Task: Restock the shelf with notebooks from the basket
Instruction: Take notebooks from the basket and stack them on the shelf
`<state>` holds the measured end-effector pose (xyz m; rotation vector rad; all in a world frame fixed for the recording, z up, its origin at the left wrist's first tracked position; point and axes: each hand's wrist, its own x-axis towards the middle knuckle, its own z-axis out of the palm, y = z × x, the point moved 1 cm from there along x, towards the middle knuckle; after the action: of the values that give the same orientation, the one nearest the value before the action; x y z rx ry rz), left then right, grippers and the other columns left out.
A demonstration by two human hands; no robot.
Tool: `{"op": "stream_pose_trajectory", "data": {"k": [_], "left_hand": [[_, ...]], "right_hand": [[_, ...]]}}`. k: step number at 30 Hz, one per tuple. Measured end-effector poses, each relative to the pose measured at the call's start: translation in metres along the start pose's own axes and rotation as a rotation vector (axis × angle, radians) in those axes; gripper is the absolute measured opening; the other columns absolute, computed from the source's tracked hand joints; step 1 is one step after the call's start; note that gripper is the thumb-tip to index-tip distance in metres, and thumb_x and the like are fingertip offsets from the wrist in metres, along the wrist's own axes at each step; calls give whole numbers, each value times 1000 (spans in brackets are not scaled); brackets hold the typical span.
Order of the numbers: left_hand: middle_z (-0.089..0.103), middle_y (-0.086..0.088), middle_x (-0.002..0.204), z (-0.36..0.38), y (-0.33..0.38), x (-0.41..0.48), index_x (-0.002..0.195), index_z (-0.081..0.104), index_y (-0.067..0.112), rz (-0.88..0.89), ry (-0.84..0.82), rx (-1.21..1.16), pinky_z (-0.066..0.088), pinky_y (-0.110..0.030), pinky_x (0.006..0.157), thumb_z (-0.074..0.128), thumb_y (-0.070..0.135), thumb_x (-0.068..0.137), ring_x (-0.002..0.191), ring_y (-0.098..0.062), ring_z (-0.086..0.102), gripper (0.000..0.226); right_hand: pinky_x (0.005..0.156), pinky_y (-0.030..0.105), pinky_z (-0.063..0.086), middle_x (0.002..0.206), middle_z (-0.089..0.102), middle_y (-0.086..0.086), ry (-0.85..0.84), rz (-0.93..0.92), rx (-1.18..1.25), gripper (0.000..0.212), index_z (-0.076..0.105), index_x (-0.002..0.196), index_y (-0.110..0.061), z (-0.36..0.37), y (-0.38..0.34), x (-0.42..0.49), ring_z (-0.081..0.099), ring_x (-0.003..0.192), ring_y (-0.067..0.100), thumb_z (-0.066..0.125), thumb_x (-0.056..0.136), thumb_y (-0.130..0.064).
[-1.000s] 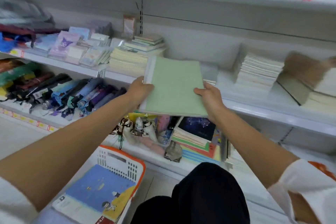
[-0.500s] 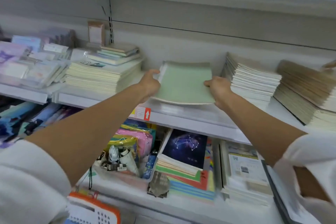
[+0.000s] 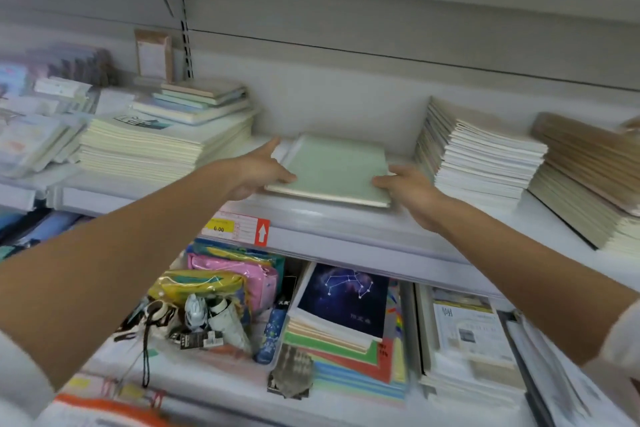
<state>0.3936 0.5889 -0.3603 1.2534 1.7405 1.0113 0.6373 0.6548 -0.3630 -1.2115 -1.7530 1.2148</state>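
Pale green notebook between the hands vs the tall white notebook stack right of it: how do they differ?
The pale green notebook is thin and low; the tall white notebook stack rises many layers high. The left hand and right hand grip the green notebook's near corners; no hand holds the stack. The notebook shows a plain green cover; the stack shows mostly white page edges. Both lie flat on the same white shelf.

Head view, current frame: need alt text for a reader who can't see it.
A left hand and a right hand hold a green notebook by its side edges in a gap on a white shelf, between a cream notebook stack and a white notebook stack. Below lie a constellation-cover notebook and other stationery.
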Motion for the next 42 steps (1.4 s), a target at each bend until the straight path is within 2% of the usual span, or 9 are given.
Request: {"op": "stream_pose_trajectory", "data": {"k": [4,9,13,19,24,32,34,37,42], "left_hand": [[16,-3,160,-1,2,-7,153,12,35,-16,-115,99,14,-44,119,80,21,76,146,-21,20,104],[31,-4,156,2,-5,1,151,25,33,71,-98,97,27,-36,116,87,12,65,143,-16,30,108],[39,-8,151,2,-9,9,147,37,25,134,-13,34,35,-33,111,80,-1,72,140,-17,36,90],[61,-2,125,4,-9,10,135,52,10,194,119,-35,54,-18,81,78,-5,71,100,-13,62,71],[61,-9,129,-1,-14,15,135,52,13,142,201,-3,50,-39,99,86,7,65,115,-23,60,77],[44,-8,147,-9,-3,9,151,27,21,36,61,-25,49,-27,91,74,2,79,122,-22,52,87],[50,-9,138,-8,6,-1,142,40,14,101,222,-2,46,-21,80,71,7,84,120,-23,52,67],[60,0,87,-10,14,-21,99,58,15,234,499,125,43,-25,77,70,13,83,93,-22,59,20],[50,-1,65,-26,4,-77,60,45,17,201,616,229,40,-27,67,59,7,82,70,-22,49,29]], "right_hand": [[109,26,34,145,43,-6,-240,1,-314,108,32,149,-9,-9,8,-13,45,129,14,80,65,-58],[90,17,35,140,50,4,-162,-65,-460,66,37,144,-5,-7,5,-6,50,110,14,69,88,-22],[103,18,28,154,33,-3,-205,-34,-366,97,20,153,-11,-10,10,3,37,137,13,77,79,-38],[106,21,35,143,46,-3,-115,-87,-250,90,36,148,-12,-8,20,17,43,132,10,78,75,-42],[101,26,42,127,59,0,8,-143,-344,80,55,134,-15,-6,21,27,54,118,14,82,66,-50],[97,21,34,144,46,-1,-41,-117,-408,76,49,140,-18,-7,12,15,45,130,16,74,76,-51],[93,20,33,142,47,2,19,-156,-491,63,53,136,-16,-3,7,5,45,129,19,71,83,-45],[99,24,32,135,55,6,183,-407,-652,35,63,121,-12,9,-7,-14,46,126,22,64,90,-28],[98,32,37,108,68,3,267,-703,-583,18,71,99,-12,49,-38,-56,55,108,21,58,87,-11]]}}
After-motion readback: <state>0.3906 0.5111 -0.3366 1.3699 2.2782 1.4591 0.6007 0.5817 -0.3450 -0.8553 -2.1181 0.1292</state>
